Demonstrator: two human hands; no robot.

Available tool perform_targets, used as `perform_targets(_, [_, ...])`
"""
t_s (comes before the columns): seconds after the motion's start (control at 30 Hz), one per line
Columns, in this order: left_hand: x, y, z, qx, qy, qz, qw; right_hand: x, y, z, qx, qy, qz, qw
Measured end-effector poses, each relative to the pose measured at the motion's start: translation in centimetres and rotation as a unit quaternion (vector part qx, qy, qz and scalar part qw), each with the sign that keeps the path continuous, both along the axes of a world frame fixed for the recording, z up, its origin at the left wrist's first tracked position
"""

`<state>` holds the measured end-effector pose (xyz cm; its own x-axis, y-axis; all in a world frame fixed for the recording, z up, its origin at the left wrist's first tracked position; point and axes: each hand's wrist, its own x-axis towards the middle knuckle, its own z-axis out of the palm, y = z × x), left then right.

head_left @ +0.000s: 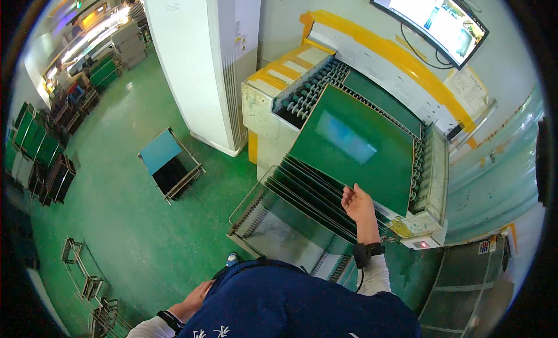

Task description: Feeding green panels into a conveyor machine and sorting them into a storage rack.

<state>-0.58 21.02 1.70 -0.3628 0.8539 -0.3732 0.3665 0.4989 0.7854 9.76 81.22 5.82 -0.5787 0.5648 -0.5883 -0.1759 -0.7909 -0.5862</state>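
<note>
A large green flat panel (372, 146) lies on the roller conveyor, its near edge reaching out over a rack. My right hand (358, 204) is at that near edge, palm turned up and fingers loosely bent. Nothing shows in its grasp, and whether the fingertips touch the panel is not clear. Just below the hand stands the wire rack (250, 219), with several thin dark panels (314, 195) upright in its slots. My left hand (197, 297) rests against my waist at the lower left, holding nothing visible; its fingertips are partly hidden by my dark blue shirt.
Another green panel (383, 102) lies farther back on the rollers (308, 96). A monitor (436, 21) hangs above. Left of the conveyor stands a white cabinet (186, 59). A small rack with a blue sheet (163, 152) and metal frames (93, 285) stand on the green floor.
</note>
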Motion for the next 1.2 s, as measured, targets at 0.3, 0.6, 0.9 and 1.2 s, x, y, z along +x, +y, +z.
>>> perform_targets(0.3, [1.0,-0.1,0.6,-0.036,0.022,-0.007,0.999,-1.5,2.8,-1.2,0.014,0.039,-0.060,0.997])
perform_targets(0.6, [2.1,-0.2,0.9,-0.042,0.015,0.026,0.999,-2.4,3.5,-1.2,0.000,0.021,-0.096,0.995])
perform_targets(0.9, [2.3,1.4,4.2,-0.049,0.008,0.016,0.999,-2.4,3.7,-1.8,0.025,0.016,-0.100,0.994])
perform_targets(1.2, [3.1,0.4,2.5,-0.030,0.019,0.024,0.999,-2.4,3.8,-0.9,0.037,0.004,-0.069,0.997])
